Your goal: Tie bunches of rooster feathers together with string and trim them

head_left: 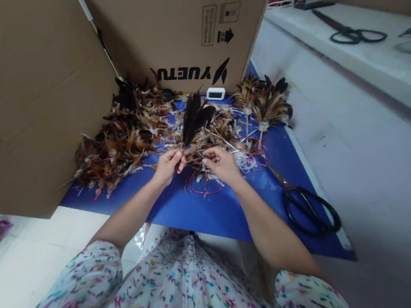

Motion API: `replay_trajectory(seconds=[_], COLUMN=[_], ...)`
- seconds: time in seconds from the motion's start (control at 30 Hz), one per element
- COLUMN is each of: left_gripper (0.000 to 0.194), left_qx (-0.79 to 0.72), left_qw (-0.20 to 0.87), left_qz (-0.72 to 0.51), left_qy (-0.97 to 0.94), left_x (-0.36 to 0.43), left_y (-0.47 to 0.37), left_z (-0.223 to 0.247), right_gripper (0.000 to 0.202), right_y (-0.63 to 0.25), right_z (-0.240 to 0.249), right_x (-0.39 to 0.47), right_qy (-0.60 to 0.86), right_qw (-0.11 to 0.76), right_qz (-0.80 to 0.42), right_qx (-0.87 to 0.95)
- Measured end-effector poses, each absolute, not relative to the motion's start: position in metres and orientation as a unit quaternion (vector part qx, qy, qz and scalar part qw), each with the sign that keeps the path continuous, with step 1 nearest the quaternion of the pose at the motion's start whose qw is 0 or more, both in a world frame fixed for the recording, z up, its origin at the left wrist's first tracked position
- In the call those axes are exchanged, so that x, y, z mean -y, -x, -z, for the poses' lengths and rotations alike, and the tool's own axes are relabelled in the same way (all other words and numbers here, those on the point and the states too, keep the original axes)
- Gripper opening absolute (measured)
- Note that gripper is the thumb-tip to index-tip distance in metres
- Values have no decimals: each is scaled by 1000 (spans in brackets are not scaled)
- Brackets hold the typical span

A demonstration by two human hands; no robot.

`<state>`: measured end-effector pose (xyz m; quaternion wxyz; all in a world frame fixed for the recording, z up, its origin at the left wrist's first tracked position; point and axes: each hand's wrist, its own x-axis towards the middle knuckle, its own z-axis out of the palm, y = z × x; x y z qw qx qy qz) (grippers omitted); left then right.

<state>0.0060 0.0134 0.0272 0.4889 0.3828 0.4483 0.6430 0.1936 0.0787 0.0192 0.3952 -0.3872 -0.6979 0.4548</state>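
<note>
Several long black feathers, gathered in a narrow bunch (192, 117), stand roughly upright from the fingers of your left hand (168, 166), above the middle of the blue desk (197, 218). Your left thumb and fingers pinch the bunch low, around its base. Your right hand (224, 165) hovers just beside it, thumb and fingertips drawn close together; you cannot tell from this view whether they hold anything fine.

Expect the bunch to weigh almost nothing. Its quills are probably springy and a little slick, its vanes soft and easily split or creased, so the base is the place to grip, firmly but without crushing.

Around your hands lie brown feather tufts (126, 146), a thin red cord loop (205, 193) nearest you and a tangle of whitish translucent string (244, 162) beyond your right fingers. To the right rest black-handled metal scissors (289, 186). Farther back sit fuller brown feather bunches on pale stems (268, 106) and a small white device with a dark display (215, 93), before brown cardboard panels (162, 22).
</note>
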Motion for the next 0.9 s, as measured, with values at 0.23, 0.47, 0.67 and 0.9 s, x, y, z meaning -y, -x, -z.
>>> replay_trajectory(seconds=[0.23, 0.47, 0.67, 0.9], left_gripper=[45, 41, 35, 30], left_qx=[-468, -551, -601, -625], left_qw=[447, 320, 256, 188], left_qz=[-664, -681, -686, -678], left_qy=[-375, -359, -320, -338], left_x=[18, 74, 100, 96], left_y=[17, 76, 120, 139], left_z=[-51, -54, -61, -82], right_gripper=[17, 11, 10, 8], right_y=[-194, -191, -189, -188], right_z=[-21, -21, -15, -11], right_x=[-73, -68, -68, -68], right_qy=[372, 348, 331, 297], right_qw=[374, 355, 349, 328], right_qz=[-412, -398, -378, -346], right_qx=[743, 771, 791, 827])
